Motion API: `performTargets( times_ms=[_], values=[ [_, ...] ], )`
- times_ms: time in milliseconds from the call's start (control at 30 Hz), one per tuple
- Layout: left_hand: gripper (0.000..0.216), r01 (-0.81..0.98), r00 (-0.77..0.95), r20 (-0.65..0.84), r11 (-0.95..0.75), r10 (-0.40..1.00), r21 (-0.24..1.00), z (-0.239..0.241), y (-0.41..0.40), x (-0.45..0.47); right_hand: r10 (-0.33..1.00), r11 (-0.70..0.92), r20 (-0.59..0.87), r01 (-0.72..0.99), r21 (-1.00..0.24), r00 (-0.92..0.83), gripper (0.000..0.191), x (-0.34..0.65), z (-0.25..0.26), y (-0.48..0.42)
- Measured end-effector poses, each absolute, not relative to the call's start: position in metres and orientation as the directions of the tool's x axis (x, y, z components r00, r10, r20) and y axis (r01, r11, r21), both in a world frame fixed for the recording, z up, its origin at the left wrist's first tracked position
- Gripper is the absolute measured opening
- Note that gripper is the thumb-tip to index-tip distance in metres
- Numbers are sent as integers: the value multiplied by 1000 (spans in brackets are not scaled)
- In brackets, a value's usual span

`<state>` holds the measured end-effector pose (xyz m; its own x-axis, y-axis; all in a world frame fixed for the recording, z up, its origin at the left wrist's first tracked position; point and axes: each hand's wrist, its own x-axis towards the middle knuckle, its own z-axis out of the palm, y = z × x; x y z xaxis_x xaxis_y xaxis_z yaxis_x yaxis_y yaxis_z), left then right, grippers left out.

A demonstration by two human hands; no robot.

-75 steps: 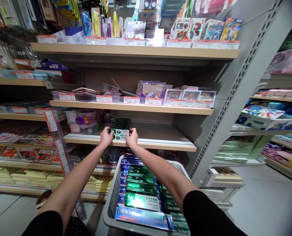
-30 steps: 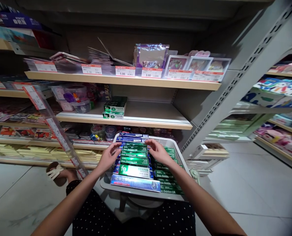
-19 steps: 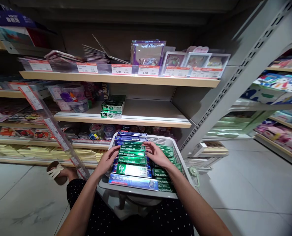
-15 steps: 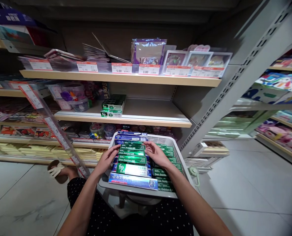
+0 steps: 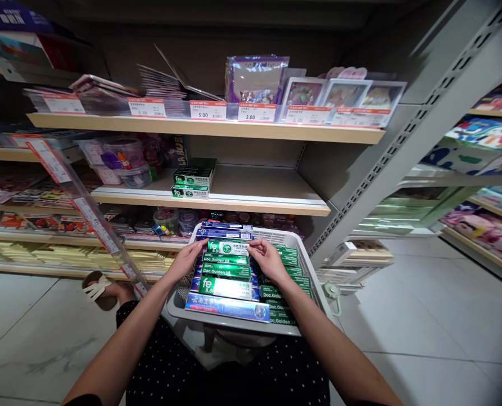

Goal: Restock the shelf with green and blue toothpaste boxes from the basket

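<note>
A grey plastic basket (image 5: 307,265) sits in front of my lap, filled with toothpaste boxes. My left hand (image 5: 189,260) and my right hand (image 5: 269,261) grip a green-and-white toothpaste box (image 5: 229,247) by its two ends, its white "fe" face towards me. Below it, green "Doc.Golden" boxes (image 5: 226,271) lie in a row, followed by another box with its white face up (image 5: 227,288). A blue toothpaste box (image 5: 227,308) lies nearest me. More green boxes (image 5: 279,307) fill the basket's right side, partly behind my right forearm.
Ahead, a middle shelf (image 5: 259,186) holds a small stack of green-and-white boxes (image 5: 191,179) beside clear plastic tubs (image 5: 128,163). The upper shelf (image 5: 208,127) carries price-tagged packets. An upright metal post (image 5: 386,152) stands at the right. A sandalled foot (image 5: 102,288) is at lower left.
The box between my hands has turned from its green "Doc.Golden" side to its white "fe" face. My hands stay at its ends. The view has shifted slightly.
</note>
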<state>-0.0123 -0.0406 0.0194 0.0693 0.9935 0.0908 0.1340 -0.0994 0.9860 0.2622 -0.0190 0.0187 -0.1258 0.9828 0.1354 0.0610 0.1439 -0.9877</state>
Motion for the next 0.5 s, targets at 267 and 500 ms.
performTargets(
  times_ms=[267, 500],
  values=[
    [62, 85, 4, -92, 91, 996, 992, 12, -20, -5, 987, 129, 120, 82, -988, -110, 33, 264, 19, -15],
    [54, 61, -43, -31, 33, 999, 998, 5, -27, -4, 989, 82, 76, 49, -995, -126, 33, 264, 21, -16]
  ],
)
